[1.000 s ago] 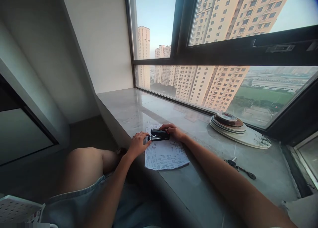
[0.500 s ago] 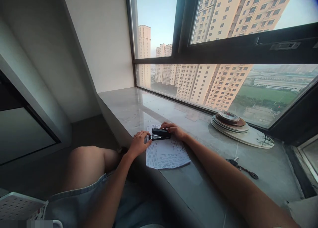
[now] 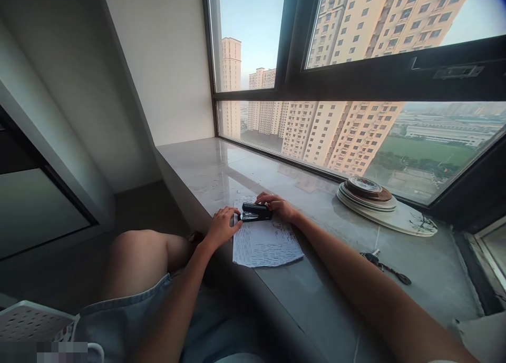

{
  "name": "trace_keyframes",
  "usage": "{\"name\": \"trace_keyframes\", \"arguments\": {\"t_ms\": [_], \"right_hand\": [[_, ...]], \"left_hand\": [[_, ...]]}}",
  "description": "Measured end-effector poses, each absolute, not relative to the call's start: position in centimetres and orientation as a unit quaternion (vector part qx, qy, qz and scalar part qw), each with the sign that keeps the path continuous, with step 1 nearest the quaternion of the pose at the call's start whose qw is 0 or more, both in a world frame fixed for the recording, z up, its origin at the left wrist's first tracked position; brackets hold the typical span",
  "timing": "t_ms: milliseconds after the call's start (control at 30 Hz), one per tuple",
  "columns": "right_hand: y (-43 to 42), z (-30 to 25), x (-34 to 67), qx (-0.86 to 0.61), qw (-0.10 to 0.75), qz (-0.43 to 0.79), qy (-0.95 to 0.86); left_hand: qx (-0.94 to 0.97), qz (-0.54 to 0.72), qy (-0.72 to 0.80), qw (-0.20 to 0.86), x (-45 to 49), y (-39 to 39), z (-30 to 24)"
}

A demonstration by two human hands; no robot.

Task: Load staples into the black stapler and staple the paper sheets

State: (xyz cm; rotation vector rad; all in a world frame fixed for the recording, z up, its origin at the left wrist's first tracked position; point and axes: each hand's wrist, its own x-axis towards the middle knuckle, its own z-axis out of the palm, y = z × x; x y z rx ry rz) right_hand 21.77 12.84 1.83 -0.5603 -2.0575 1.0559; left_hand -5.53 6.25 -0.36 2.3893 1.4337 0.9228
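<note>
A black stapler (image 3: 256, 212) lies across the upper part of handwritten sheets of paper (image 3: 266, 246) on the windowsill. Its top arm is lifted from the base at the front, with shiny metal showing between. My right hand (image 3: 279, 207) grips the stapler's rear end, its fingers curled over the far side. At the front end, my left hand (image 3: 225, 226) has thumb and fingertips closed about the stapler's tip, beside the paper's left edge. The papers rest near the sill's front edge, and their upper part is partly covered by the stapler and hands.
Stacked plates (image 3: 366, 197) lie on a larger oval board (image 3: 411, 225) by the window. Keys with a dark strap (image 3: 385, 268) are to the right of my forearm. A white perforated basket (image 3: 35, 323) stands at lower left. The grey sill (image 3: 190, 160) meets a wall at left.
The view has shifted very slightly. Both hands stay at the stapler, and the paper keeps its place.
</note>
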Motion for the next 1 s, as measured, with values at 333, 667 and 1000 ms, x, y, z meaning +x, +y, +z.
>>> {"name": "trace_keyframes", "arguments": {"t_ms": [333, 667, 1000], "right_hand": [[12.8, 1.9, 21.3, -0.216, 0.354, 0.389, -0.822], [13.6, 1.3, 21.2, -0.222, 0.341, 0.394, -0.824], [13.3, 0.9, 21.4, -0.262, 0.360, 0.391, -0.806]], "left_hand": [[0.809, 0.312, 0.487, 0.100, -5.5, 6.3, -0.5], [0.805, 0.336, 0.472, 0.132, -5.8, 6.6, -0.5], [0.797, 0.346, 0.476, 0.139, -6.0, 6.9, -1.0]]}}
